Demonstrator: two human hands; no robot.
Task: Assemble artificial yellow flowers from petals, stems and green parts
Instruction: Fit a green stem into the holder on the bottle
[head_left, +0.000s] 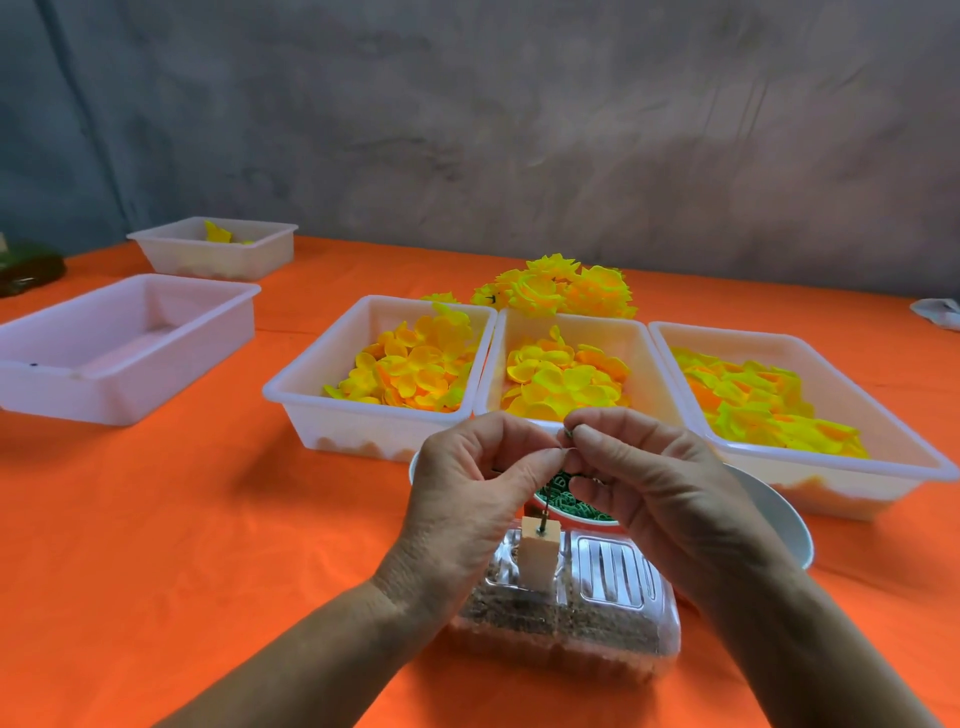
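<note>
Stem (551, 486), thin, upright in block (539, 553)

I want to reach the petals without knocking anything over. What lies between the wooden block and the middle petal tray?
In the head view, a bowl of small green parts sits between the wooden block and the middle petal tray, with both hands above it.

Both forearms reached in from the near edge. The left hand (467, 483) and right hand (654, 488) met fingertip to fingertip, each pinching with curled fingers.
</note>
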